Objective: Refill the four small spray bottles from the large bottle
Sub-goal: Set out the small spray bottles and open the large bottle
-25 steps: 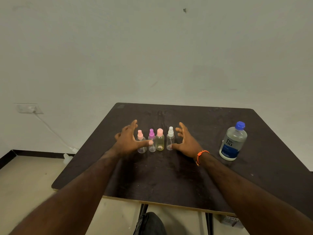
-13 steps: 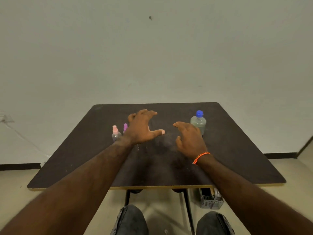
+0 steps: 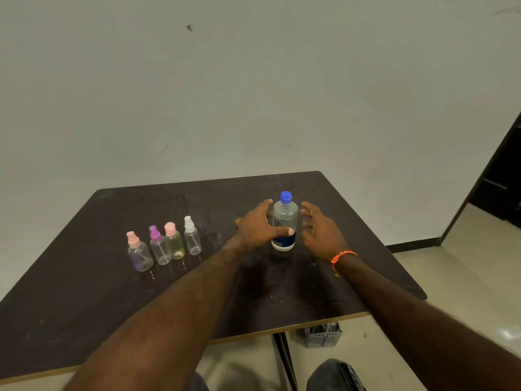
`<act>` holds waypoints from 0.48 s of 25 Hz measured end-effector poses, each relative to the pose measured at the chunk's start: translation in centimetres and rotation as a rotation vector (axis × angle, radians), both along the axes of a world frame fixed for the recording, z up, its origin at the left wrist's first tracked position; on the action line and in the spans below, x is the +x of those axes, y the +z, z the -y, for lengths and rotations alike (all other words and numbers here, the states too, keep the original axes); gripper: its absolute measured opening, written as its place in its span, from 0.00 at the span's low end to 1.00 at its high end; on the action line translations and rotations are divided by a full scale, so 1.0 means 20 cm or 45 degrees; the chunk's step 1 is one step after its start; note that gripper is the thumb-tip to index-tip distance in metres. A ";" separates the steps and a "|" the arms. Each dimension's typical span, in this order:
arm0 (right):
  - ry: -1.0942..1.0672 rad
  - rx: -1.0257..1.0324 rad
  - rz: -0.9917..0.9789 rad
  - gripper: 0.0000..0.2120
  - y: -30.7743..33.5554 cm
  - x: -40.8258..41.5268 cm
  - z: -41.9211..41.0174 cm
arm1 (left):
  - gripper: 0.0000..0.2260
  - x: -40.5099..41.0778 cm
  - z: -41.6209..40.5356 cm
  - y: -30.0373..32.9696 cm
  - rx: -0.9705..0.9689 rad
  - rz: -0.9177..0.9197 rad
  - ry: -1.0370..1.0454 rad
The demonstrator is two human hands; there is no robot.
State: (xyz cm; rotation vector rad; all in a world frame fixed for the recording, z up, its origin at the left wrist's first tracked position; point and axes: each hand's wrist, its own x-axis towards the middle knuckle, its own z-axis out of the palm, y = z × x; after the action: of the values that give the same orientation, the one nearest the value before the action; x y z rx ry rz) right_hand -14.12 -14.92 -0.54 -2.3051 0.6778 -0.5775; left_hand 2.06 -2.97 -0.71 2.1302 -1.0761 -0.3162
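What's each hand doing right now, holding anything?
Left hand: open, fingers spread, thumb across the front of the large bottle; no closed grip.
Right hand: open, beside the bottle, holding nothing.

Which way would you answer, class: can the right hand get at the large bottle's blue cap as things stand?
Probably yes. The right hand hangs open just beside the large bottle, and the blue cap stands bare above both hands; the left hand sits lower, at the label.

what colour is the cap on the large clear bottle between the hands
Blue, on the large clear plastic bottle; clearest in the head view.
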 end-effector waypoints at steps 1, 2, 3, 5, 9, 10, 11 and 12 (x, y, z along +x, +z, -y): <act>0.019 0.009 0.013 0.32 0.00 0.02 0.00 | 0.42 0.00 0.02 -0.01 -0.045 0.000 -0.013; 0.036 0.024 0.036 0.30 -0.01 0.04 -0.01 | 0.37 0.00 0.04 -0.02 -0.080 0.010 -0.021; 0.045 0.045 0.058 0.27 -0.02 0.05 -0.02 | 0.33 0.00 0.05 -0.03 -0.114 0.010 -0.016; 0.032 0.081 0.083 0.25 -0.01 0.06 -0.02 | 0.32 -0.01 0.05 -0.04 -0.152 0.009 0.009; -0.067 -0.030 0.159 0.23 0.14 0.10 0.02 | 0.31 -0.01 0.05 -0.02 -0.106 0.059 0.016; -0.061 -0.083 0.163 0.22 0.20 0.12 0.02 | 0.31 -0.01 0.05 -0.02 -0.101 0.055 0.018; -0.042 -0.163 0.136 0.21 0.26 0.15 0.02 | 0.30 -0.01 0.04 -0.02 -0.103 0.043 0.017; -0.022 -0.268 0.083 0.20 0.31 0.18 0.02 | 0.29 -0.01 0.05 -0.02 -0.095 0.043 0.022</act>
State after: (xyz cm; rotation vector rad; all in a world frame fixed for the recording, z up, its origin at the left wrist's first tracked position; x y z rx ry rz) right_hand -10.51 -15.31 5.64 -2.4635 0.6321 -0.7605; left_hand 1.85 -3.88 -1.12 2.0846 -1.0715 -0.2289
